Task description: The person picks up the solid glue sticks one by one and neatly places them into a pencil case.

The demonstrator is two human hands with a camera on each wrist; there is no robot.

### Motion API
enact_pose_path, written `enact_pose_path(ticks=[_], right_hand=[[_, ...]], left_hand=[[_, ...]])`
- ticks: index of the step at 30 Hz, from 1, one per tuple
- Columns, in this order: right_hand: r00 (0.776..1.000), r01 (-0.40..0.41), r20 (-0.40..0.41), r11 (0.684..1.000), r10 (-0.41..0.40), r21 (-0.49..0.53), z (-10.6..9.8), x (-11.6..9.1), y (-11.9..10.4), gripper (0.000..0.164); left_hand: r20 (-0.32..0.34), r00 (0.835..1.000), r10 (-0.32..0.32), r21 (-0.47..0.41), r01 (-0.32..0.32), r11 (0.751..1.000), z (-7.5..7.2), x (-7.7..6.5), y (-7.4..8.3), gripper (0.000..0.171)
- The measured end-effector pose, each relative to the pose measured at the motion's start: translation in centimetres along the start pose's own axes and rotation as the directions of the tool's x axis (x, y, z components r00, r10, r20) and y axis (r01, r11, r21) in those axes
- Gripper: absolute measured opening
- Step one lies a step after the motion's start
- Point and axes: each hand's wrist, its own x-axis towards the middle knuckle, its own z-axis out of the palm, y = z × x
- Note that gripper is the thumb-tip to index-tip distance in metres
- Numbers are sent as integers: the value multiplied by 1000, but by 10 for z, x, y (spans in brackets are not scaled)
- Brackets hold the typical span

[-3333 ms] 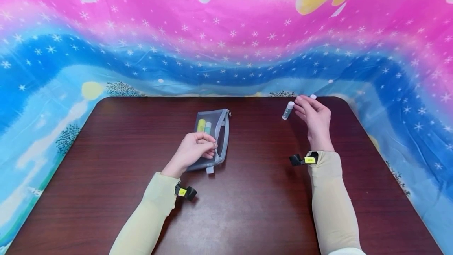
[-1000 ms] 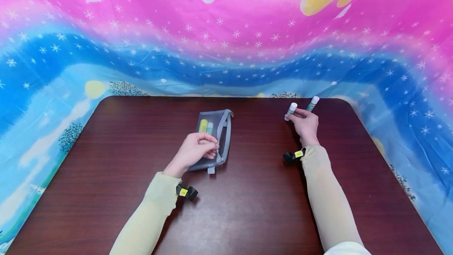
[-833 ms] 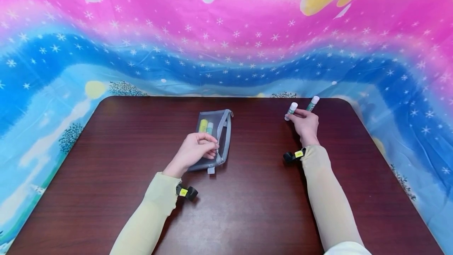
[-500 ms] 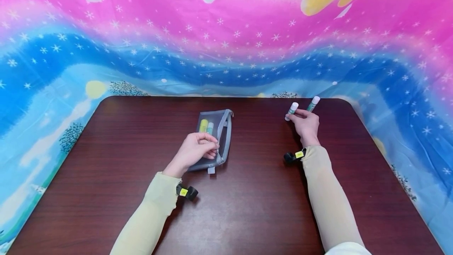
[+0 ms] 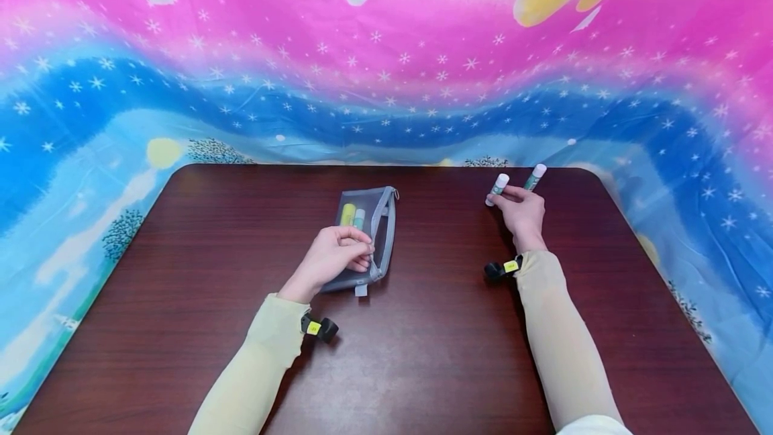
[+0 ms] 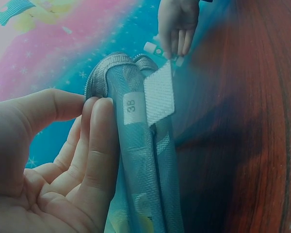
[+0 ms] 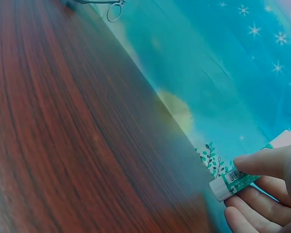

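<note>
My left hand [image 5: 334, 254] pinches the zip edge of a grey mesh zip pouch [image 5: 391, 233] between thumb and fingers. The pouch's mouth gapes toward the right. Through its mesh show a yellow tube [image 5: 347, 214] and a white-and-green stick [image 5: 359, 218]; their lower parts are hidden behind my hand. At the far right of the table, my right hand [image 5: 522, 213] holds a white-and-green glue stick [image 5: 498, 185], thumb on one side and fingers on the other. Just behind that hand, a second glue stick [image 5: 535, 177] stands upright, its base hidden.
The dark brown wooden table [image 5: 410, 368] has rounded far corners. A pink and blue patterned cloth [image 5: 386, 86] hangs right behind its far edge. A white fabric tag [image 6: 160, 92] sticks out from the pouch's near end.
Compared with about three seconds ago, my right hand has shifted left and nearer, off the rear glue stick and onto the other one. Over the last second both hands stay still.
</note>
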Motion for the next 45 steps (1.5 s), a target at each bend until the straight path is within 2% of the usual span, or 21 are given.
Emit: enact_pose_path(ticks=[7, 22, 32, 45], right_hand=[[998, 57, -3, 998, -57, -35, 2, -3, -3, 45], [998, 56, 2, 998, -56, 2, 2, -8, -7, 44], [995, 101, -7, 995, -100, 27, 3, -12, -13, 44], [994, 104, 5, 993, -105, 62, 0, -18, -22, 45]], left_hand=[[-4, 1000, -9, 5, 9, 1000, -1, 0, 0, 14], [1, 1000, -3, 8, 3, 1000, 0, 1, -1, 14], [-4, 1000, -13, 12, 13, 1000, 1, 0, 2, 12], [-4, 1000, -7, 5, 7, 1000, 1, 1, 0, 15]])
